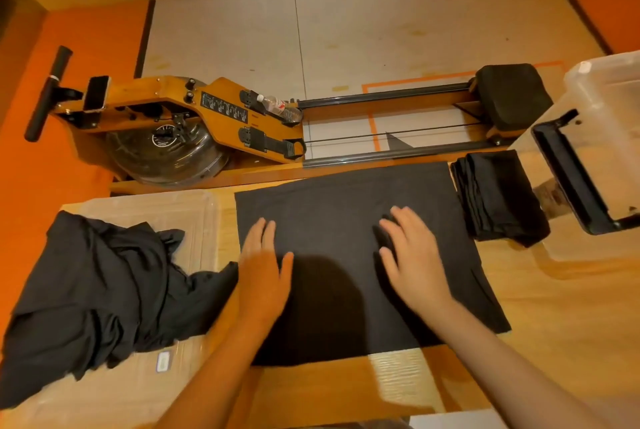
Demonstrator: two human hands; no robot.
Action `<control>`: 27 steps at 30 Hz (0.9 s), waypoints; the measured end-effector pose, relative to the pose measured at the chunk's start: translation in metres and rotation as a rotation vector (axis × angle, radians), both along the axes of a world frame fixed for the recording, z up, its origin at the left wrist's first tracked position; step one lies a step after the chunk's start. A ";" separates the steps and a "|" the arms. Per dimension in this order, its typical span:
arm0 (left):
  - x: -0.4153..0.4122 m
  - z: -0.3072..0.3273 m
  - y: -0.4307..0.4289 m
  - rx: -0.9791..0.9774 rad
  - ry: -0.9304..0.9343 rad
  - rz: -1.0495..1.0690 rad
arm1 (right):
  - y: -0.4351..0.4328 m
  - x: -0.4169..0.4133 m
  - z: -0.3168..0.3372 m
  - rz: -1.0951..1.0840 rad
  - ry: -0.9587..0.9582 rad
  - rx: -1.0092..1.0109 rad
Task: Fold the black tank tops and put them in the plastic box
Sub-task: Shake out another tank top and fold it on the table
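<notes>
Left hand [265, 276] and right hand [414, 266] flat on tank top [346, 193], wider left-to-right

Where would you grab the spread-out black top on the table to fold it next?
Probably by its near edge, pinched at both corners, coming from the person's side. The spread-out black top lies flat, so the middle offers nothing to pinch; that edge rests on bare wooden table, clear of the unfolded pile and folded stack.

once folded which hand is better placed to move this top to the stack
Probably the right hand: it rests on the top on the side nearest the stack and box. The left hand is beside the unfolded pile.
</notes>
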State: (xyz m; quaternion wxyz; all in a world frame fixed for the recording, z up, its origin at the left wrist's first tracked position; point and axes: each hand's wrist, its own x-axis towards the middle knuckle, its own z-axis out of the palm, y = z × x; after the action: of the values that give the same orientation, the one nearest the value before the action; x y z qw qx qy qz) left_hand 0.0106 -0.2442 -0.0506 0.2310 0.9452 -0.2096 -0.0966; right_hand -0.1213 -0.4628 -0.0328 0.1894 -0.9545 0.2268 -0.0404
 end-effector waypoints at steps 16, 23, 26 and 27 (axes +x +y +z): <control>-0.135 -0.038 0.071 0.326 0.028 -0.161 | 0.032 -0.150 -0.058 -0.076 0.296 -0.121; -0.107 -0.026 0.093 0.329 -0.103 -0.293 | 0.070 -0.188 -0.053 -0.057 0.255 -0.099; -0.112 -0.025 0.105 0.339 -0.079 -0.373 | 0.065 -0.201 -0.054 0.073 0.247 -0.158; -0.118 -0.028 0.110 0.340 -0.068 -0.392 | 0.061 -0.204 -0.054 0.093 0.265 -0.157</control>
State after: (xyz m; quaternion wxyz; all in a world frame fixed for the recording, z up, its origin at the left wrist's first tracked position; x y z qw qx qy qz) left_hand -0.1072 -0.1337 -0.0786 0.0384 0.9144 -0.3772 -0.1415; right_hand -0.3256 -0.4013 -0.0867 0.0840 -0.9728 0.2015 0.0773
